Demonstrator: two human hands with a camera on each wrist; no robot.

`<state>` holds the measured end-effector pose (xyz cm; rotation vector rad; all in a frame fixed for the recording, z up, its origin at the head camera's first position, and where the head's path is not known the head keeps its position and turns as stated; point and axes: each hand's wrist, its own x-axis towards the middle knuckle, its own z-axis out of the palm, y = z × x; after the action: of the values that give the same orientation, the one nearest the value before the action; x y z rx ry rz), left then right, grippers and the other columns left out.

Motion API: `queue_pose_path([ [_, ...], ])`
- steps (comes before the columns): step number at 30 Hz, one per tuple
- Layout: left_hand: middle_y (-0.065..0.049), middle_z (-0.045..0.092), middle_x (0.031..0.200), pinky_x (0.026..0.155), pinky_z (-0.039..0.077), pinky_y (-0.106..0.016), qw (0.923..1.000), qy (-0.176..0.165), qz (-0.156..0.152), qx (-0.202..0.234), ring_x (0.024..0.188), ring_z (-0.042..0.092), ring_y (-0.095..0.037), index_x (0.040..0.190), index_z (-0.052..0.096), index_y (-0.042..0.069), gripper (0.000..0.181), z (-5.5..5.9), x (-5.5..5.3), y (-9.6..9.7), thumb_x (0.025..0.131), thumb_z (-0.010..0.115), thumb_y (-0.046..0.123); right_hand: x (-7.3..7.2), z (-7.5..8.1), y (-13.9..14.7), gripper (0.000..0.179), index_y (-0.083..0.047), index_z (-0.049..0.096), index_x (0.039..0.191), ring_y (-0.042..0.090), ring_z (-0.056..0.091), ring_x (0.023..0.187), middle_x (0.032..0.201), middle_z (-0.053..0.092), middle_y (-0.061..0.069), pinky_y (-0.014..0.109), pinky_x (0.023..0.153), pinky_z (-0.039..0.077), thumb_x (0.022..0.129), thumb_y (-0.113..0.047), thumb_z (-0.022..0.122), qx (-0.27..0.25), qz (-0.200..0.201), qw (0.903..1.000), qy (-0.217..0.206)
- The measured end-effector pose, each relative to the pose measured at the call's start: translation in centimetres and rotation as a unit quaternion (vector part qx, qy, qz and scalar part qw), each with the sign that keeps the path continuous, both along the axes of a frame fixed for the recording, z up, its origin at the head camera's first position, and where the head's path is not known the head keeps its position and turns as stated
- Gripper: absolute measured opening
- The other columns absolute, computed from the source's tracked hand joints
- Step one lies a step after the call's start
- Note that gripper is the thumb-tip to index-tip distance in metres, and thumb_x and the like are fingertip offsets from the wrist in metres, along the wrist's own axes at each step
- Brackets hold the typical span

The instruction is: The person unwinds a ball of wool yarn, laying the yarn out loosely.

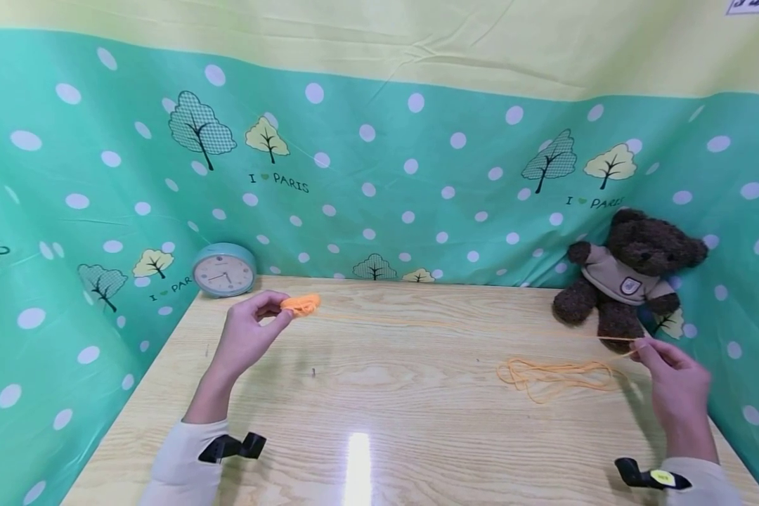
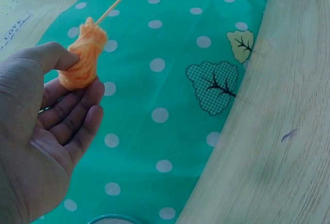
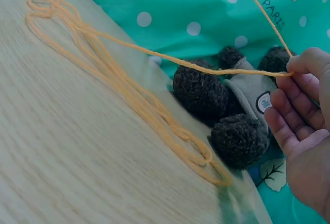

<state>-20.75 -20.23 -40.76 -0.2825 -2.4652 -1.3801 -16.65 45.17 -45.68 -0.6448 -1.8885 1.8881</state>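
Note:
My left hand [image 1: 248, 330] pinches a small orange yarn bundle [image 1: 301, 304] between thumb and fingers, raised over the table's far left part. In the left wrist view the bundle [image 2: 85, 56] is wound thick, with one strand leaving its top. That strand [image 1: 411, 322] stretches across to the right side. There my right hand [image 1: 678, 383] pinches the yarn between thumb and index finger, near the teddy bear. From those fingertips the yarn drops to loose orange loops [image 1: 556, 372] lying on the wooden table; the loops [image 3: 139, 98] also show in the right wrist view.
A brown teddy bear [image 1: 632, 270] in a beige shirt sits at the back right corner. At the back left stands a round teal clock [image 1: 224, 270]. Green dotted cloth [image 1: 392, 190] hangs round the wooden table [image 1: 417, 414]. Each sleeve bears a black strap.

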Motion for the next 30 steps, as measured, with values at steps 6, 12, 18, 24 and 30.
queue_pose_path([
  [6, -0.013, 0.073, 0.108, 0.085, 0.052, -0.008, 1.0000, 0.000, 0.000, 0.000, 0.090, 0.063, 0.000, 0.112, 0.072, 0.002, 0.018, 0.0, 0.0, -0.1, 0.097, 0.071, 0.012, 0.1, -0.6, 0.5, 0.022, -0.016, 0.078, 0.112, -0.004, 0.065, 0.081, 0.084, 0.074, -0.019, 0.010, 0.073, 0.042, 0.093, -0.028, 0.078, 0.009, -0.010, 0.9996, -0.025],
  [12, -0.013, 0.073, 0.108, 0.085, 0.053, -0.009, 1.0000, 0.007, 0.002, 0.001, 0.091, 0.063, 0.000, 0.112, 0.072, 0.002, 0.018, 0.1, 0.1, -0.1, 0.097, 0.071, 0.012, 0.4, -1.0, 1.0, 0.021, -0.017, 0.079, 0.110, -0.003, 0.064, 0.080, 0.083, 0.073, -0.020, 0.009, 0.071, 0.043, 0.093, -0.030, 0.077, 0.005, -0.010, 0.9991, -0.040],
  [18, -0.014, 0.073, 0.108, 0.085, 0.051, -0.006, 0.9999, 0.011, 0.002, 0.003, 0.090, 0.063, 0.002, 0.113, 0.072, 0.001, 0.019, 0.0, 0.0, -0.3, 0.097, 0.071, 0.012, 0.7, -1.3, 1.3, 0.022, -0.020, 0.078, 0.109, -0.004, 0.064, 0.079, 0.082, 0.072, -0.022, 0.009, 0.067, 0.043, 0.093, -0.035, 0.077, 0.023, -0.007, 0.9973, -0.069],
  [24, -0.015, 0.072, 0.108, 0.085, 0.051, -0.007, 0.9999, 0.015, 0.001, 0.004, 0.089, 0.063, 0.003, 0.113, 0.072, 0.000, 0.019, 0.0, 0.0, -0.4, 0.097, 0.070, 0.011, 0.5, -1.7, 1.4, 0.017, -0.019, 0.079, 0.104, -0.004, 0.065, 0.075, 0.080, 0.072, -0.021, 0.009, 0.065, 0.045, 0.092, -0.032, 0.078, 0.020, -0.018, 0.9972, -0.070],
  [30, -0.015, 0.072, 0.107, 0.085, 0.052, -0.008, 0.9999, 0.013, 0.002, 0.006, 0.089, 0.063, 0.002, 0.112, 0.072, 0.000, 0.018, 0.0, 0.0, -0.2, 0.096, 0.070, 0.009, 0.6, -1.8, 1.3, 0.017, -0.017, 0.080, 0.105, -0.002, 0.067, 0.075, 0.082, 0.073, -0.020, 0.009, 0.065, 0.049, 0.093, -0.029, 0.078, 0.014, -0.001, 0.9986, -0.051],
])
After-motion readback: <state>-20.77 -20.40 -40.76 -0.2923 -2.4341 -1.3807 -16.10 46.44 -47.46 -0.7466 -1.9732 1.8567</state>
